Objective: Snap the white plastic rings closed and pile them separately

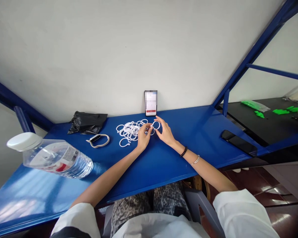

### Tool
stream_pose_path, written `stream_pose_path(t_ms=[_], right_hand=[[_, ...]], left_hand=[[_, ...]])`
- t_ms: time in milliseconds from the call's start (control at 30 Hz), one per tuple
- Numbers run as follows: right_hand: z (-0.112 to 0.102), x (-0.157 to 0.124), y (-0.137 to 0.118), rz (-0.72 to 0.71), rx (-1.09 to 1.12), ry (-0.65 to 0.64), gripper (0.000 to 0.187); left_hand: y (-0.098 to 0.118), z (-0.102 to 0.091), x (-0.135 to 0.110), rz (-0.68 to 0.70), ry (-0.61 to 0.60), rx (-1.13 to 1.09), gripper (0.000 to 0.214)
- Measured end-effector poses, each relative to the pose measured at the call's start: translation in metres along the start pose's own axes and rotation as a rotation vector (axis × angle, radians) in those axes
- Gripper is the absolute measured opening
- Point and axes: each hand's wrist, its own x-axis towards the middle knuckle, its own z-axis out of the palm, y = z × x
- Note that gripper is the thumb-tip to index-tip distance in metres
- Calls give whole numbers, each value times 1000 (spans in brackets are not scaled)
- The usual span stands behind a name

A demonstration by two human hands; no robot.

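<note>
A heap of white plastic rings [129,130] lies on the blue table [188,132] in front of me. My left hand [144,135] pinches a white ring at the heap's right edge. My right hand [165,132] pinches another white ring [156,125] just beside it, fingertips almost touching the left hand's. The right wrist wears a dark bead bracelet and a thin silver bangle.
A phone [150,102] leans upright against the wall behind the rings. A black plastic bag [87,121] and a beige wristband [97,140] lie to the left. A water bottle [52,155] stands at the near left. A dark phone [238,142] lies right; green parts [259,114] on a neighbouring table.
</note>
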Motion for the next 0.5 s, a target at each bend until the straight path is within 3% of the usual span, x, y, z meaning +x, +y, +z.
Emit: stream_pose_path(t_ms=[500], right_hand=[[0,-1,0,58,124,-25,66]], left_hand=[[-3,0,1,-107,2,-74,13]])
